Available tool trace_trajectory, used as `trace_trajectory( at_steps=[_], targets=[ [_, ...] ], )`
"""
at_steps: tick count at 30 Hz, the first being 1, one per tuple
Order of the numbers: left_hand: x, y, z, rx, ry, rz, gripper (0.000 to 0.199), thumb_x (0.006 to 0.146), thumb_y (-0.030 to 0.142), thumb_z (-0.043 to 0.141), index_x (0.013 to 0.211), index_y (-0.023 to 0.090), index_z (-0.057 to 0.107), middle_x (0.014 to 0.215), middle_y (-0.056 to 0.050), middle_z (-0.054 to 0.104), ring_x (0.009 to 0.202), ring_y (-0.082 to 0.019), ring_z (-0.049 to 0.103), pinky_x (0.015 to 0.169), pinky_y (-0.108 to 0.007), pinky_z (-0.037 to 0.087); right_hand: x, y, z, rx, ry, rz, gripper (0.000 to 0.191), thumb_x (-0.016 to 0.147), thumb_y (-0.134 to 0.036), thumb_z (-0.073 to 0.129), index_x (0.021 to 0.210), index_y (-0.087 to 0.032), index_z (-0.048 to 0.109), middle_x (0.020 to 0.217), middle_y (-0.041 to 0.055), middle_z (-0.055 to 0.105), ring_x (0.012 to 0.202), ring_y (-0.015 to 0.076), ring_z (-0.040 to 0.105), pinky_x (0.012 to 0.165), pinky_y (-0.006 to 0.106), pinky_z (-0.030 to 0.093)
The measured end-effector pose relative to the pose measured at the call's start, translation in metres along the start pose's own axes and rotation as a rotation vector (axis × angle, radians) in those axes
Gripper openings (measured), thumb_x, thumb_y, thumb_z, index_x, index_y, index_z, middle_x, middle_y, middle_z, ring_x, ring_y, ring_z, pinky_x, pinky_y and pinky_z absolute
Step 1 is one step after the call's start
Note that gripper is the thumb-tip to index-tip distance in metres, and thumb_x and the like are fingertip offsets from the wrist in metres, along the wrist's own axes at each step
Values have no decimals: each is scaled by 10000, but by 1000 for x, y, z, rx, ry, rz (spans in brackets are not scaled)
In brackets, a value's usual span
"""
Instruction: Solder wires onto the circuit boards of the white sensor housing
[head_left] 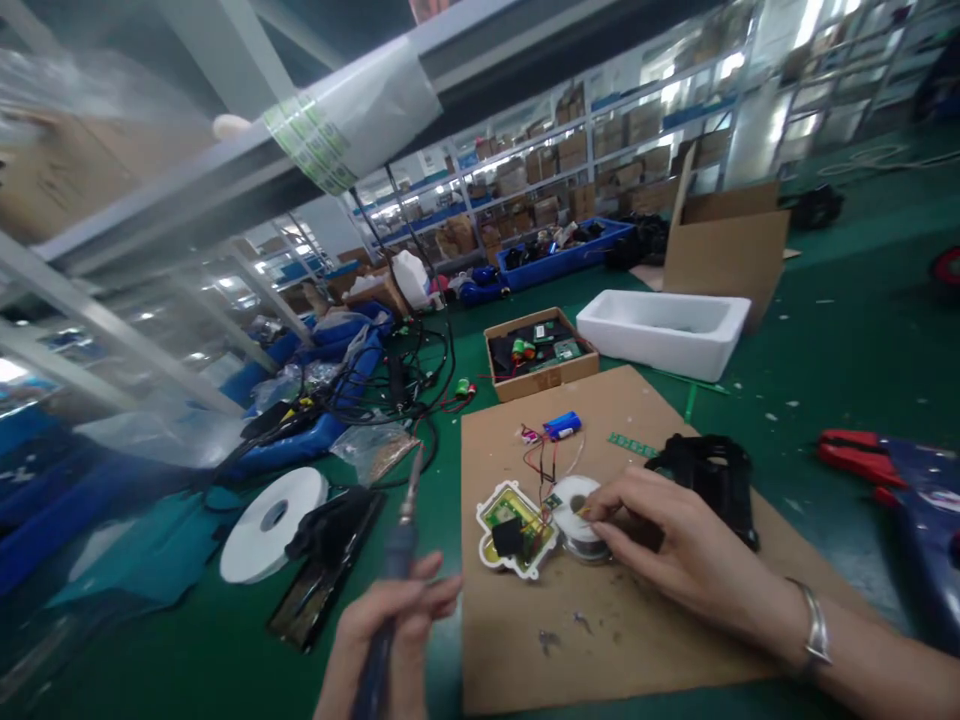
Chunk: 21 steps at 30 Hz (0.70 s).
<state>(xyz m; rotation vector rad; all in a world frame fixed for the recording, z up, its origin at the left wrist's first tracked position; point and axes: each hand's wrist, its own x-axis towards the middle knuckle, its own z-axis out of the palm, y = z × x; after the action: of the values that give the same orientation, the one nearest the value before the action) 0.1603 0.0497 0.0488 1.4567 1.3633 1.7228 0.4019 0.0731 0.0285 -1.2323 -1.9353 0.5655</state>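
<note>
A left hand (390, 640) grips a blue-handled soldering iron (397, 560), its shaft running upright from the near edge, tip pointing far and held just off the left edge of a cardboard sheet (525, 640). A right hand (667, 540), silver bangle at the wrist, pinches with curled fingers at a spool of solder wire (574, 520) beside a white-edged circuit board (517, 530), whose red and black wires lead to a blue battery (562, 426). A black plastic housing (712, 480) lies just past the fingers. The sheet rests on a green-topped workbench (817, 380), with red-handled pliers (855, 455) at right and a white tape roll (271, 525) at left. Farther off, a cardboard tray (551, 380) holds circuit boards beside a white foam box (660, 335). Loaded warehouse shelves (600, 150) line the far side of the room.
</note>
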Motion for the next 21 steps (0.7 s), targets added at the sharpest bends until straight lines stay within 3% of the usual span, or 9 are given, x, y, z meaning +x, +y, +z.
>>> trace_trajectory(
  at_steps=[3,6,9,14,21],
  targets=[
    [0,-10,29,296,-200,231,124,823,268,598,903,209,525,1016,-84,608,907,-216,654,812,-354,521,1,-1,0,23,12,-10,90,893,-174,501,860,-164,584,810,34,581,733,134,508,639,265,399],
    [5,-24,38,487,-367,321,178,819,201,565,973,222,478,1077,-84,566,1010,-198,590,846,-335,474,0,-1,0,30,29,-15,84,884,-157,499,858,-161,578,811,35,578,727,137,500,627,266,381],
    [11,-32,38,473,-418,336,230,811,183,576,999,216,447,1088,-80,548,1038,-186,569,864,-318,465,-1,-1,1,51,58,-15,74,873,-149,502,858,-157,573,811,36,577,724,140,503,618,266,373],
    [22,-25,48,358,-513,554,256,793,66,603,950,210,461,1046,-54,541,985,-142,582,833,-253,482,0,-3,2,82,145,-23,54,862,-140,523,829,-154,563,782,24,564,722,138,491,628,263,365],
    [28,-17,72,408,-620,612,210,822,37,560,912,210,481,947,-34,543,891,-111,581,768,-196,480,3,-1,0,95,200,-48,65,846,-104,548,801,-150,546,754,19,545,733,140,481,636,260,357]
  ],
)
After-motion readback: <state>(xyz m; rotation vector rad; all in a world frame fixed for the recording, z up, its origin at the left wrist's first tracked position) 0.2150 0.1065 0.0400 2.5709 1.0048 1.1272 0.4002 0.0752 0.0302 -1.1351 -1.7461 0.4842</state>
